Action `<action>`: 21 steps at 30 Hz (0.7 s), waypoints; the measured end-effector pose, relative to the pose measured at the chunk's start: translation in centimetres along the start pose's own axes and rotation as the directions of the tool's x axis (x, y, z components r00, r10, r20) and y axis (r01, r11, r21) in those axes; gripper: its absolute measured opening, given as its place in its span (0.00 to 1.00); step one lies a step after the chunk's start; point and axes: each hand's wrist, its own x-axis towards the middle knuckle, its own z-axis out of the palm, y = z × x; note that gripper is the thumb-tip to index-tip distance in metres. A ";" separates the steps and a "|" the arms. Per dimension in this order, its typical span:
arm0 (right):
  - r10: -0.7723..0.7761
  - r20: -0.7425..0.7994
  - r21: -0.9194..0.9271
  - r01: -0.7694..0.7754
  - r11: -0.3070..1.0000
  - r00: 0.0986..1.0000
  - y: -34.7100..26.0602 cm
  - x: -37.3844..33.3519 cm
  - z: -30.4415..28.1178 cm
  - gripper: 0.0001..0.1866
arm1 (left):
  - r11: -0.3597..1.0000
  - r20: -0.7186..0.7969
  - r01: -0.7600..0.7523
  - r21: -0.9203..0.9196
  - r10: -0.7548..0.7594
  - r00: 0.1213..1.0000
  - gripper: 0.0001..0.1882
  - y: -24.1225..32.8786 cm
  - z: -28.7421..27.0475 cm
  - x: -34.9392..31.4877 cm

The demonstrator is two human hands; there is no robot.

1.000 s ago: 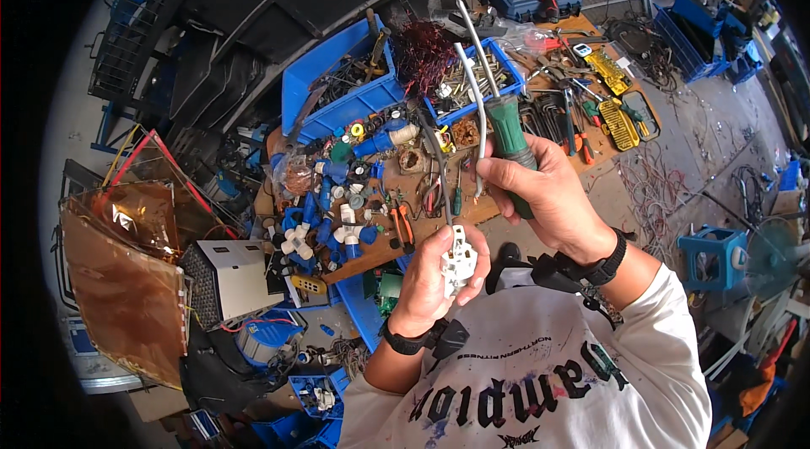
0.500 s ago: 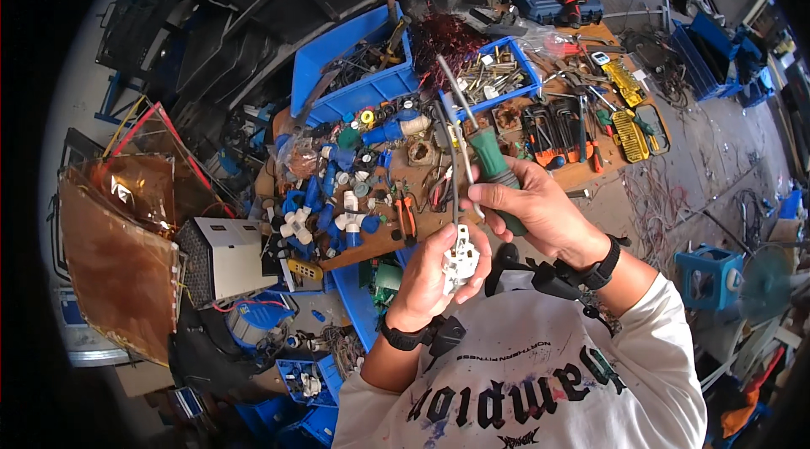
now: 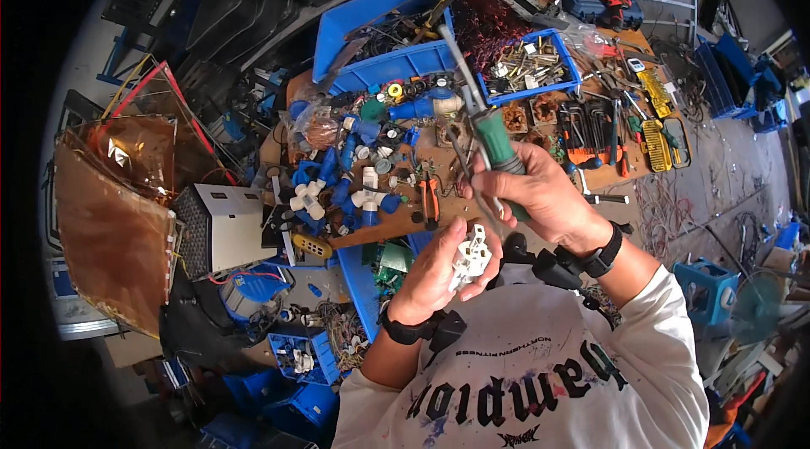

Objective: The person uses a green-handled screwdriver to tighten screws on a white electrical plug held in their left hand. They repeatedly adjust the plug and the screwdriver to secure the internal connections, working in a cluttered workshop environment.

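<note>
My left hand [image 3: 432, 267] is closed around a white plastic socket part [image 3: 472, 256] with openings in its upper side. Just above and to the right, my right hand [image 3: 540, 192] grips a screwdriver [image 3: 496, 138] by its green handle. Its long metal shaft slants up and left, away from me. A grey cable [image 3: 467, 166] runs beside the handle, under my right fingers, down towards the socket part. Whether the cable touches that part, I cannot tell.
Blue and white plug pieces [image 3: 369, 196] cover the bench's left side, near orange-handled pliers [image 3: 430, 197]. Farther back stand a large blue bin [image 3: 384, 69] and a blue tray [image 3: 578, 82] of metal pins. Hex keys [image 3: 591, 124] and yellow bit sets [image 3: 654, 145] lie right.
The whole view has shifted, so the bench appears farther right. My right hand, with screwdriver and cable, has drawn slightly away from the socket part; the cable now bends more.
</note>
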 end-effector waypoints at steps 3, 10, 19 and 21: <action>-0.081 -0.106 0.073 0.089 0.993 0.991 -0.1 1.9 1.6 0.07 | 1.000 0.085 -0.021 -0.002 0.021 0.996 0.36 1.4 -2.0 -1.0; -0.160 -0.298 0.088 0.194 0.977 0.941 0.9 3.1 2.7 0.07 | 0.996 0.066 -0.091 0.008 0.090 0.994 0.34 4.3 -7.3 -1.9; -0.189 -0.808 0.056 0.393 0.918 0.557 5.7 -5.5 -2.8 0.07 | 0.983 -0.116 -0.054 0.177 0.075 0.990 0.21 4.9 -15.1 0.2; -0.206 -0.883 0.010 0.455 0.890 0.422 7.4 -9.1 -4.1 0.08 | 0.984 -0.124 -0.025 0.175 0.047 0.991 0.21 4.5 -17.0 0.6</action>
